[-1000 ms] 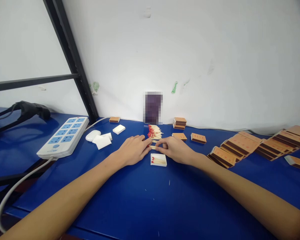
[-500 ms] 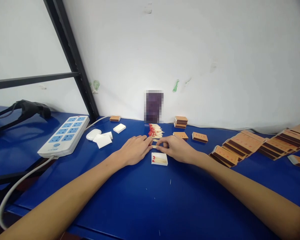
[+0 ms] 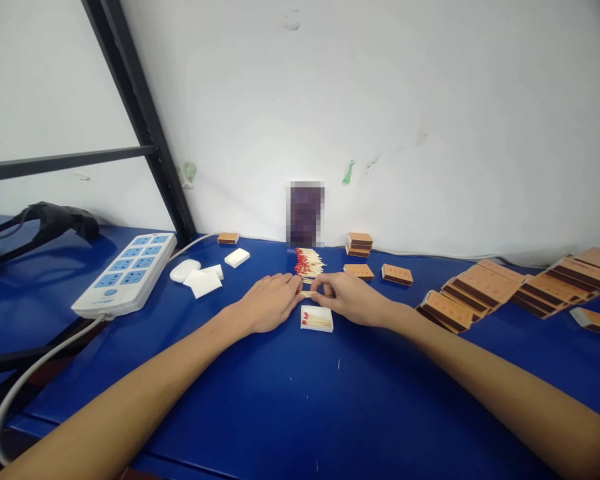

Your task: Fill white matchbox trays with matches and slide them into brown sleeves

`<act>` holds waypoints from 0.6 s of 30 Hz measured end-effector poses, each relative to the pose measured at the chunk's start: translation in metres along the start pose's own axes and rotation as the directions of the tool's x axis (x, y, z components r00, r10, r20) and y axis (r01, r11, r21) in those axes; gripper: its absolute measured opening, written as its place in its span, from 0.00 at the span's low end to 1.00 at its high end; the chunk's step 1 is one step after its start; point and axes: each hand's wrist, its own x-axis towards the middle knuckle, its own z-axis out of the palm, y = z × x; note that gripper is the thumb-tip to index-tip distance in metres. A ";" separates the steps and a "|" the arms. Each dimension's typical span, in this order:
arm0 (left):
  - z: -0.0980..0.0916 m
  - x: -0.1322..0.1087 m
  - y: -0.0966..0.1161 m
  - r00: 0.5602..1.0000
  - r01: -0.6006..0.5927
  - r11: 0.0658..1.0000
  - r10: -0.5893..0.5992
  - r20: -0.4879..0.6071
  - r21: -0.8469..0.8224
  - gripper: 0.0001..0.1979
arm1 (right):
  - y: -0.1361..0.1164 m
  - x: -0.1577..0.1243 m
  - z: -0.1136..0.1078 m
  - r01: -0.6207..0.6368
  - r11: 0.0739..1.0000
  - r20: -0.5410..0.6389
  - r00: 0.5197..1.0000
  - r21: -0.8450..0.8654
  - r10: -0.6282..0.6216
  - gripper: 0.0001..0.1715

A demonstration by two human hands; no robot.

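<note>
Between my two hands lies a small bunch of matches (image 3: pixel 307 294), just beyond a white matchbox tray (image 3: pixel 317 328). My left hand (image 3: pixel 273 301) has its fingertips closed on the left end of the bunch, where the heads are hidden. At the other end, my right hand (image 3: pixel 349 298) pinches the bare sticks between thumb and fingers. Inside the tray several red-headed matches (image 3: pixel 313 319) lie with their heads to the left. Behind my hands spreads a heap of loose matches (image 3: pixel 309 262), also with heads to the left.
Matchboxes (image 3: pixel 359 244) are stacked by the wall, with two single ones in front. Rows of matchbox sleeves (image 3: pixel 485 287) lean over at the right. White card pieces (image 3: pixel 204 281), a white mouse-like object (image 3: pixel 185 269) and a power strip (image 3: pixel 125 275) lie at the left.
My hands hold nearly the same place, both at the bunch of matches. The right fingers have shifted slightly along it. The whole view has moved a little.
</note>
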 end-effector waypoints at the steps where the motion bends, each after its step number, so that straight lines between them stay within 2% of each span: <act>1: 0.000 0.000 0.000 1.000 0.002 1.000 -0.002 0.005 0.001 0.15 | 0.000 0.000 0.000 -0.001 1.000 0.007 1.000 -0.001 0.001 0.12; 13: 0.002 0.000 0.001 1.000 -0.018 0.992 0.019 -0.006 0.128 0.16 | 0.000 -0.001 -0.001 0.023 0.999 0.028 0.999 -0.035 -0.022 0.13; 18: 0.003 0.000 0.002 0.999 -0.039 0.990 0.042 -0.014 0.135 0.12 | 0.001 -0.001 -0.004 0.038 0.998 0.065 0.997 0.052 -0.042 0.15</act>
